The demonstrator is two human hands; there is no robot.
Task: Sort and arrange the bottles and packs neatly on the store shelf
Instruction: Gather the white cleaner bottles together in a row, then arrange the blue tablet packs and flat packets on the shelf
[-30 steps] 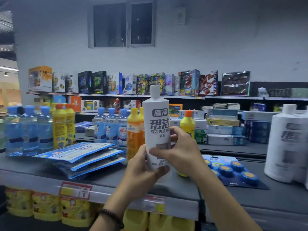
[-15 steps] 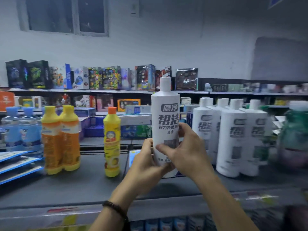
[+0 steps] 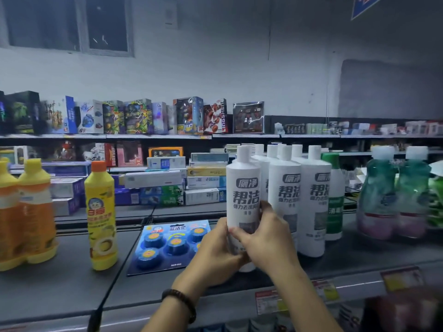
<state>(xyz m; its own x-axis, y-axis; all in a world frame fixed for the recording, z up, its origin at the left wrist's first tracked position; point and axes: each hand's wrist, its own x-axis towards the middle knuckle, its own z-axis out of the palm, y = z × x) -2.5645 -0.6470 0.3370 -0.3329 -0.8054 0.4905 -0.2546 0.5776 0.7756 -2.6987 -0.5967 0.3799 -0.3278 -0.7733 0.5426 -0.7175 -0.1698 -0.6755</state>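
- Two hands wrap one white bottle (image 3: 243, 200) low on its body: the left hand (image 3: 215, 252) cups it from 9 o'clock, and the right hand (image 3: 266, 238) curls round from 3 o'clock, fingers (image 3: 236, 232) across the front.
- Its base hangs near the shelf (image 3: 60, 279), hidden by the palms; whether it touches I cannot tell.
- My judgement: keep it upright, label forward, and set it just at 9 o'clock of the white bottle group (image 3: 304, 200), flush with their front row, not on the blue tablet pack (image 3: 165, 245) nearby.
- Reading leftward to rightward: the yellow bottle (image 3: 102, 216) shows red characters too blurred to read; the pack header reads "蓝洁灵"; the held bottle reads "厕净" and "帮洁".
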